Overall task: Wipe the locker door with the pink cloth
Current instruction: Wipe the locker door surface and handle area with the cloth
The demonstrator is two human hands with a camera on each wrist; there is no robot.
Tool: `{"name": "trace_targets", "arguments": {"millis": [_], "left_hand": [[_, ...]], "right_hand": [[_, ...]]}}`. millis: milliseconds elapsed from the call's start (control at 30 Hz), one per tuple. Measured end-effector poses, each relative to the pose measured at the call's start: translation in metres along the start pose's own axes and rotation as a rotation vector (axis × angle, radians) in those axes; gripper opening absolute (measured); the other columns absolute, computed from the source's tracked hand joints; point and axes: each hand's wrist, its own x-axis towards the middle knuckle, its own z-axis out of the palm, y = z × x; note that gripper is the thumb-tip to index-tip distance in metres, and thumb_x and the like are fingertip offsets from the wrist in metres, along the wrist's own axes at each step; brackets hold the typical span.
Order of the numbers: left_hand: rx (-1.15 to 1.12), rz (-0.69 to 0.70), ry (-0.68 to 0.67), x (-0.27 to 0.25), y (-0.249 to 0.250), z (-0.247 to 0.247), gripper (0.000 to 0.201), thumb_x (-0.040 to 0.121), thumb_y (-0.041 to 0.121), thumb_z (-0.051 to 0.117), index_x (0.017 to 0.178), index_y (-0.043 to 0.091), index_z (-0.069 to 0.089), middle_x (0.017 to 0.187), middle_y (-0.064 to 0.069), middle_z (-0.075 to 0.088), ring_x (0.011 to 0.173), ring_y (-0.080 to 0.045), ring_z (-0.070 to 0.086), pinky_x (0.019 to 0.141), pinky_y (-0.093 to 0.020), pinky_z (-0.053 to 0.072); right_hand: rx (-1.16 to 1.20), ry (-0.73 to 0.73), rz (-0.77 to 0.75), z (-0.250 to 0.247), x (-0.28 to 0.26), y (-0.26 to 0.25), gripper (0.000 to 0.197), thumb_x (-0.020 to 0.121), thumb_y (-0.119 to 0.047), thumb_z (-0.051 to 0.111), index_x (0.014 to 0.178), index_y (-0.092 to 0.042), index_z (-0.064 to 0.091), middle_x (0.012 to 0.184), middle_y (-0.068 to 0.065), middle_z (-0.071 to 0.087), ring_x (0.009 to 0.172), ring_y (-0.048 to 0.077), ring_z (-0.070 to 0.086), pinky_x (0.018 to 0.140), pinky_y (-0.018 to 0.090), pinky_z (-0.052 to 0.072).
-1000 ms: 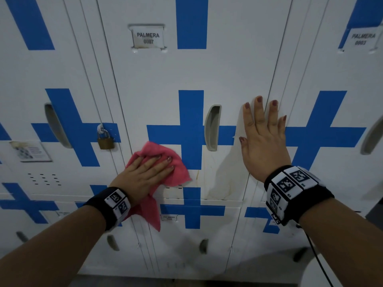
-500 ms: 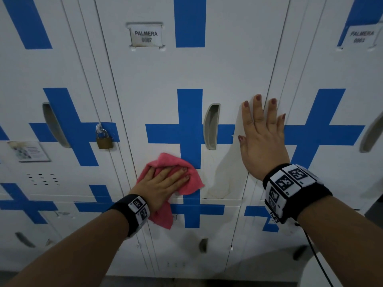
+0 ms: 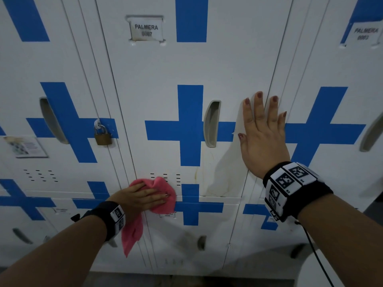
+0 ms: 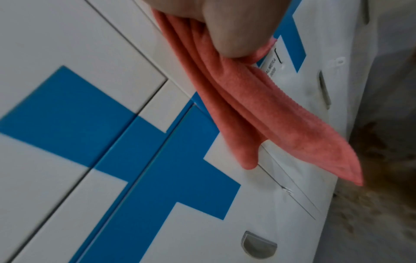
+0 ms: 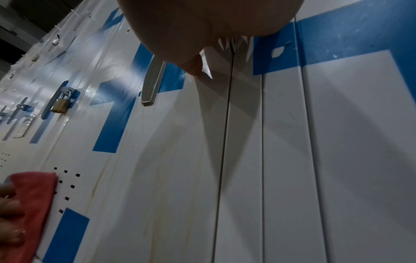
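Observation:
The white locker door [image 3: 186, 65] carries a blue cross and a grey recessed handle [image 3: 211, 123]. My left hand [image 3: 145, 196] lies flat with straight fingers on the pink cloth [image 3: 163, 184], pressing it against the door's bottom edge over the vent slots. A loose end of the cloth [image 4: 258, 106] hangs down below my left hand [image 4: 225, 26]. My right hand [image 3: 263, 137] rests open and flat on the door's right edge, beside the handle. From the right wrist view the cloth [image 5: 33, 195] shows at the lower left, below my right hand [image 5: 191, 26].
Yellowish drip stains [image 3: 219, 177] mark the door's lower right. A brass padlock [image 3: 102, 136] hangs on the locker to the left. A name label [image 3: 146, 30] sits at the door's top. More lockers stand below and on both sides.
My left hand has slid the cloth down the door, from beside the blue cross to the bottom edge at the vent slots. The right hand has stayed in place.

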Motion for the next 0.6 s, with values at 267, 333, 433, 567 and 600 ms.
{"name": "trace_targets", "arguments": {"millis": [267,333,433,567,600], "left_hand": [[-0.124,-0.196,0.195,-0.011,-0.006,-0.015,0.126,0.078,0.047,0.066,0.125,0.032,-0.05,0.145,0.002,-0.03,0.132,-0.026,-0.024,0.105,-0.049,-0.015],[-0.116,-0.201,0.178,-0.003,-0.001,-0.028,0.126,0.074,0.054,0.067,0.129,0.031,-0.044,0.143,0.003,-0.035,0.129,-0.023,-0.029,0.104,-0.049,-0.019],[-0.132,-0.169,0.2,0.014,0.009,-0.049,0.126,0.072,0.054,0.069,0.133,0.033,-0.039,0.141,0.006,-0.04,0.128,-0.022,-0.034,0.101,-0.047,-0.023],[-0.159,-0.148,0.21,0.03,0.022,-0.061,0.124,0.078,0.044,0.068,0.129,0.037,-0.044,0.133,0.012,-0.048,0.123,-0.019,-0.042,0.095,-0.043,-0.03],[-0.154,-0.145,0.202,0.032,0.024,-0.062,0.121,0.08,0.043,0.067,0.128,0.036,-0.044,0.133,0.012,-0.048,0.121,-0.019,-0.043,0.094,-0.042,-0.031]], "right_hand": [[-0.004,-0.003,0.001,0.0,0.0,0.0,0.073,0.095,-0.023,0.037,0.147,-0.02,-0.013,0.153,0.001,-0.022,0.141,0.029,-0.02,0.113,0.05,-0.008],[-0.006,-0.001,0.004,0.0,0.0,-0.001,0.072,0.095,-0.023,0.037,0.148,-0.02,-0.012,0.154,0.002,-0.021,0.141,0.029,-0.02,0.113,0.05,-0.009],[-0.005,0.001,0.003,0.001,0.001,-0.001,0.072,0.095,-0.023,0.037,0.148,-0.019,-0.011,0.154,0.003,-0.02,0.141,0.03,-0.019,0.113,0.05,-0.009],[-0.001,0.006,0.002,0.002,0.0,0.0,0.072,0.095,-0.023,0.038,0.148,-0.02,-0.011,0.154,0.002,-0.02,0.141,0.03,-0.019,0.113,0.049,-0.009],[-0.001,0.007,0.001,0.002,0.0,0.0,0.072,0.095,-0.023,0.038,0.148,-0.02,-0.011,0.154,0.002,-0.021,0.141,0.03,-0.019,0.113,0.05,-0.009]]}}
